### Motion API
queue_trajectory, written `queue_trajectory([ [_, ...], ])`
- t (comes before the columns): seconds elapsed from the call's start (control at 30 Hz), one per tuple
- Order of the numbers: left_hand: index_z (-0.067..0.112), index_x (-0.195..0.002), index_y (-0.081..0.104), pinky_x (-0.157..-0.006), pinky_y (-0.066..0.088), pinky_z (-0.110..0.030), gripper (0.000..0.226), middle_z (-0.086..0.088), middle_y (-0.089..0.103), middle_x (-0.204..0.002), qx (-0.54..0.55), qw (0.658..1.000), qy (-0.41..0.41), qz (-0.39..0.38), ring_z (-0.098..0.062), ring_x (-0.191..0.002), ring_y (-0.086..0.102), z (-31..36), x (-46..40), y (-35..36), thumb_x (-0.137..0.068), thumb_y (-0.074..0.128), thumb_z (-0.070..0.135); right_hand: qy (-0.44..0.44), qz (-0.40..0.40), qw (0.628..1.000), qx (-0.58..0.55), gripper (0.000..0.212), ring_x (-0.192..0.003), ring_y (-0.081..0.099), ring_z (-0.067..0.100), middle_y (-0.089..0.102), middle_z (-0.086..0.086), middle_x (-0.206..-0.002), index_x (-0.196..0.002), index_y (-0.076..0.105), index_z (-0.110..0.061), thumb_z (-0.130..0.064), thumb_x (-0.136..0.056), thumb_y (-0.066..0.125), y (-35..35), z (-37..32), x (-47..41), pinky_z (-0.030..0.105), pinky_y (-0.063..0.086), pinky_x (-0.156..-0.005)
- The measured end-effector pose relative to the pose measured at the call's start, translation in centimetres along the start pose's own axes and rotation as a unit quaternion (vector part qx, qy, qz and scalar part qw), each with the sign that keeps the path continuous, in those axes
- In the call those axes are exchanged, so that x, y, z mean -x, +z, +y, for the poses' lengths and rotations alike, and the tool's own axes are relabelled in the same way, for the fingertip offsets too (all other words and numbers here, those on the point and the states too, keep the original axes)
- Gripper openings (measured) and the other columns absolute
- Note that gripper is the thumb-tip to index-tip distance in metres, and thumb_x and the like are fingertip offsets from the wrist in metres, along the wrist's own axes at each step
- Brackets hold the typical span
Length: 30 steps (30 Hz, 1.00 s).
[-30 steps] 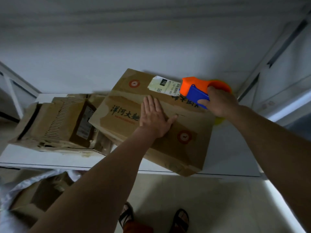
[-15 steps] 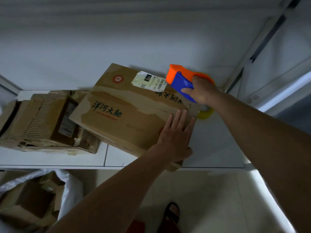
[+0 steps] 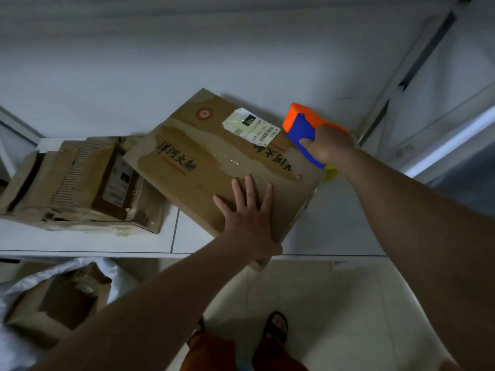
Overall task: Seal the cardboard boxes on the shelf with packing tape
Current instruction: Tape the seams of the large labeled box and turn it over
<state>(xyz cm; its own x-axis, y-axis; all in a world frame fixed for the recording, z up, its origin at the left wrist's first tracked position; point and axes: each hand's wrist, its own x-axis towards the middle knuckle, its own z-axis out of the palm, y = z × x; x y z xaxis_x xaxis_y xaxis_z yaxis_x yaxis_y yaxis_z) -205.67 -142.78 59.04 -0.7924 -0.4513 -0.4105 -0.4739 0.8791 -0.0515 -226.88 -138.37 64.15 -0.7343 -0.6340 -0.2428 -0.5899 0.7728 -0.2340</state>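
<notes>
Left hand [image 3: 249,218] flat, fingers straight, pinning the printed cardboard box [image 3: 214,162] on the shelf [image 3: 88,238]; right hand [image 3: 330,145] grips the tape dispenser [image 3: 302,127] at its far edge; seam looks untaped; neighbouring battered box [image 3: 77,180] unsealed.

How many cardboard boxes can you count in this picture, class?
3: a large box under the left hand, a battered box at shelf left, an open box on the floor. Others may be hidden.

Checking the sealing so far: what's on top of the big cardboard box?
A white shipping label, a glossy tape strip and the flat left hand lie on the big cardboard box. Its contents are hidden.
</notes>
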Motion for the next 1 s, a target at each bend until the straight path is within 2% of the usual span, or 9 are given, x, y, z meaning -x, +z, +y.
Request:
queue_trajectory([
  [0.13,0.028,-0.147,-0.025,-0.108,0.005,-0.071,0.127,-0.017,-0.029,-0.154,-0.064,0.995,0.079,0.005,-0.042,-0.143,-0.019,-2.2,0.7,0.1,-0.066,0.062,0.074,0.050,0.014,0.998,-0.023,0.041,-0.092,0.056,0.034,0.047,0.010,-0.076,-0.076,0.046,-0.002,-0.036,-0.099,0.044,0.3,1.2,4.1,0.032,0.032,-0.069],
  [0.2,0.029,-0.147,-0.024,-0.111,0.008,-0.066,0.128,-0.015,-0.024,-0.156,-0.101,0.988,0.116,0.021,-0.040,-0.144,-0.012,-3.4,0.8,0.2,-0.066,0.064,0.074,0.079,0.028,0.995,-0.048,0.036,-0.080,0.051,0.030,0.049,0.010,-0.081,-0.083,0.048,-0.003,-0.035,-0.099,0.044,1.0,1.6,5.9,0.032,0.033,-0.067],
  [0.33,0.029,-0.147,-0.022,-0.113,0.018,-0.058,0.122,-0.012,-0.016,-0.158,-0.178,0.971,0.151,0.048,-0.038,-0.145,-0.002,-6.6,0.8,0.2,-0.071,0.065,0.069,0.122,0.040,0.987,-0.095,0.043,-0.057,0.042,0.019,0.041,0.002,-0.062,-0.064,0.038,-0.011,-0.036,-0.098,0.048,2.6,1.2,8.2,0.027,0.026,-0.050],
  [0.4,0.028,-0.148,-0.020,-0.112,0.023,-0.055,0.114,-0.011,-0.012,-0.159,-0.211,0.964,0.153,0.059,-0.038,-0.145,0.003,-8.5,1.1,-0.1,-0.078,0.063,0.061,0.119,0.043,0.984,-0.122,0.038,-0.054,0.040,0.014,0.043,0.001,-0.063,-0.071,0.047,-0.008,-0.036,-0.097,0.050,3.4,0.4,9.4,0.026,0.025,-0.047],
  [0.5,0.026,-0.148,-0.022,-0.111,0.031,-0.049,0.096,-0.010,-0.008,-0.160,-0.235,0.959,0.137,0.073,-0.037,-0.145,0.009,-11.8,1.8,-0.5,-0.093,0.055,0.042,0.079,0.009,0.979,-0.190,0.035,-0.080,0.057,0.026,0.061,0.010,-0.089,-0.109,0.056,-0.006,-0.037,-0.093,0.055,4.5,-1.1,10.4,0.033,0.046,-0.068],
  [0.57,0.025,-0.150,-0.018,-0.111,0.034,-0.046,0.096,-0.010,-0.007,-0.161,-0.227,0.964,0.126,0.061,-0.038,-0.145,0.012,-13.7,2.6,-0.6,-0.092,0.058,0.032,0.051,-0.027,0.977,-0.203,0.038,-0.089,0.059,0.029,0.063,0.012,-0.096,-0.105,0.056,-0.005,-0.041,-0.092,0.056,4.8,-1.8,10.7,0.038,0.050,-0.078],
  [0.7,0.010,-0.150,0.026,-0.105,0.041,-0.051,0.089,-0.019,0.029,-0.154,-0.168,0.961,0.165,0.144,-0.040,-0.136,0.036,-12.4,3.6,0.0,-0.076,0.075,0.023,0.034,-0.044,0.987,-0.150,0.042,-0.092,0.060,0.030,0.063,0.013,-0.102,-0.108,0.058,-0.005,-0.044,-0.091,0.055,3.7,-2.6,10.4,0.045,0.051,-0.085],
  [0.83,0.016,-0.153,-0.001,-0.119,0.008,-0.048,0.087,-0.007,-0.004,-0.161,-0.111,0.969,0.192,0.113,-0.032,-0.147,0.000,-9.4,4.5,2.4,-0.088,0.056,0.032,0.012,-0.057,0.994,-0.088,0.040,-0.085,0.061,0.027,0.062,0.012,-0.090,-0.102,0.058,-0.005,-0.044,-0.091,0.054,1.7,-3.8,9.9,0.039,0.050,-0.075],
  [1.0,0.029,-0.152,-0.007,-0.118,0.004,-0.051,0.088,-0.002,-0.011,-0.161,-0.118,0.965,0.208,0.105,-0.035,-0.146,-0.008,-9.9,4.7,2.7,-0.088,0.054,0.033,-0.033,-0.138,0.983,-0.117,0.036,-0.086,0.055,0.020,0.056,0.005,-0.098,-0.118,0.052,-0.014,-0.039,-0.093,0.056,-0.5,-6.7,9.9,0.028,0.045,-0.069],
])
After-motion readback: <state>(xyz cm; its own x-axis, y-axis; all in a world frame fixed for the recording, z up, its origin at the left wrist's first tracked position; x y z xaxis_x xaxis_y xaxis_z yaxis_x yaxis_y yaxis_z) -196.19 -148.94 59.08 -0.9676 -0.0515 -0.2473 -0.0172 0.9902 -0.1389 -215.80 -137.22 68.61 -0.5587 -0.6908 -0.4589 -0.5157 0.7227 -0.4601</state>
